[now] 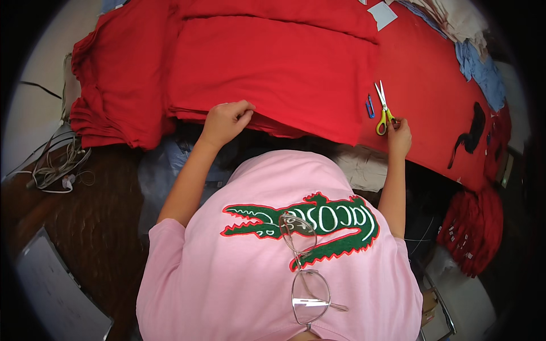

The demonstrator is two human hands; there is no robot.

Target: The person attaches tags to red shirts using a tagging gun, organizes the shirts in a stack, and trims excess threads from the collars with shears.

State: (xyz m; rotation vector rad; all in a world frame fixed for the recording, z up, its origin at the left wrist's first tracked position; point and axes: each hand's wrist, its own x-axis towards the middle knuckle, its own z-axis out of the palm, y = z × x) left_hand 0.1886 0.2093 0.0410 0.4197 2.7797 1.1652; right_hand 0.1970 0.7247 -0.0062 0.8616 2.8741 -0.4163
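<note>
A broad stack of red cloth [273, 74] lies in front of me, its layered near edge hanging over the table's front. My left hand [228, 120] is closed at that edge, thumb and fingers pinching the red cloth. Farther right, my right hand [400, 138] has its fingers on the yellow handle of a pair of scissors [383, 111]. The scissors lie on the red tabletop with their blades pointing away from me, slightly apart. Just left of them rests a small pair of blue thread snips [370, 106], which neither hand touches.
More folded red cloth [122, 79] is piled at the left, above tangled cables [60, 165]. A white paper piece [382, 15] lies at the back. On the right are a black strap-like item [471, 135], blue cloth [480, 74] and a hanging red bundle [472, 230].
</note>
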